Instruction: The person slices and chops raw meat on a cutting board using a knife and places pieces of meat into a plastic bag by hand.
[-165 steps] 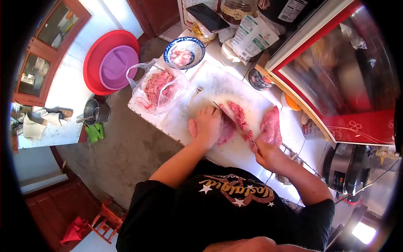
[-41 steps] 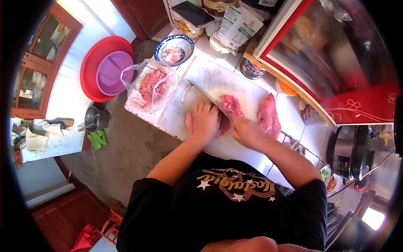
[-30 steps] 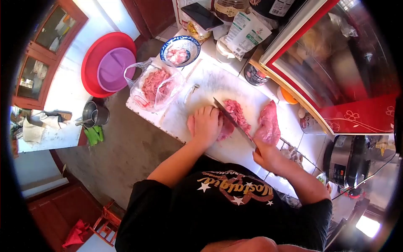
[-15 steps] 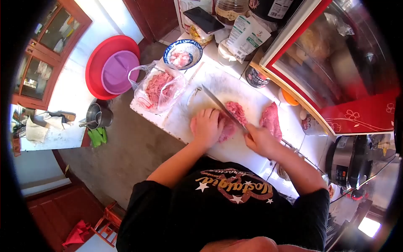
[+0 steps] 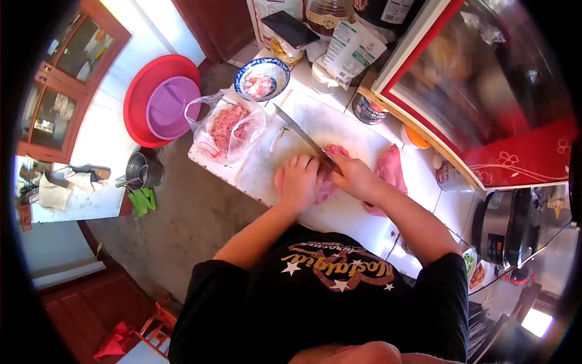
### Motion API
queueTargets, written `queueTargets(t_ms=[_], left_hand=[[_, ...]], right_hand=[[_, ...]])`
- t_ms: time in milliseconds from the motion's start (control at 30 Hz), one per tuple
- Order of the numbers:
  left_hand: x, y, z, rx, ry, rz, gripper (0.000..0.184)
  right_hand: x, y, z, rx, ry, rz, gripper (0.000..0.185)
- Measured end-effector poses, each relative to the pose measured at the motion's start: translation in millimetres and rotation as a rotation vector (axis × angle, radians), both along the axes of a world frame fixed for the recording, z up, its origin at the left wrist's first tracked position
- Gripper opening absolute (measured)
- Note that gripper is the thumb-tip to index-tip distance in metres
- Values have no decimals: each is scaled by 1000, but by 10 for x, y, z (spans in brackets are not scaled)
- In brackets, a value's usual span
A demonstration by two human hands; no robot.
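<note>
My left hand (image 5: 301,184) rests with bent fingers on a piece of raw meat (image 5: 328,192), pinning it to the white cutting board (image 5: 315,113). The handle of a long knife (image 5: 303,136) is in my right hand (image 5: 353,176). Its blade points up and left, beside my left fingertips. Cut meat (image 5: 335,150) lies just beyond the blade, partly hidden by my right hand. A larger piece of meat (image 5: 390,169) is on the board's right side, partly behind my right forearm.
Left of the board sits an open plastic bag of sliced meat (image 5: 229,130). Beyond it stands a blue-and-white bowl (image 5: 273,73) with pale pink pieces. A phone (image 5: 290,29), a white packet (image 5: 351,54) and a red-framed cabinet (image 5: 418,51) are behind. A rice cooker (image 5: 498,227) stands right.
The knife and my right hand have shifted up and left, closer to my left hand, after moving back and forth. My left hand remains on the meat.
</note>
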State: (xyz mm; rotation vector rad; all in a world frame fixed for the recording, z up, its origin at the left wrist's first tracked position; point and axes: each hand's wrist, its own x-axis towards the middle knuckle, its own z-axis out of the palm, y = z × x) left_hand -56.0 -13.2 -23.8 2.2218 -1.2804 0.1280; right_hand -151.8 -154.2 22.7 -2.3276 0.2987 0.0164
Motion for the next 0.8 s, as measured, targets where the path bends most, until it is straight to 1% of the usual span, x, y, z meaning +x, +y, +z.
queueTargets(t_ms=[67,133,200,267,333,367,433,533,600,667,733,767,800], left_hand=[[-7,16,12,-7,21,35,29],[-25,22,-68,-21,45,83,32],[-34,29,-20,9,44,67,31],[-10,-10,-25,35,32,51,30],[-8,-27,-92,-2,3,29,28],[5,-36,-148,2,2,28,28],[22,-49,-232,-80,-6,-31,27],[52,-11,-127,-51,-21,-80,26],[56,7,-53,-64,-31,-53,26],[16,29,-38,-77,-17,-16,26],[-29,16,-53,-123,29,103,21],[-37,18,-46,-121,39,97,21],[-28,36,-32,-48,25,82,23]], right_hand=[[-168,21,504,132,372,-64,21],[-592,0,350,8,201,31,23],[-862,125,524,39,227,2,23],[-955,170,533,36,257,-15,23],[-931,198,316,14,307,-11,26],[-801,190,177,14,334,-7,29],[-403,192,-64,-10,188,-25,29],[23,109,-205,10,3,-44,24],[0,0,-95,78,16,-53,23],[-251,-39,225,131,142,-44,22],[-599,-26,470,144,256,-32,22],[-758,19,549,145,291,-38,22],[-868,65,599,151,299,-48,22]])
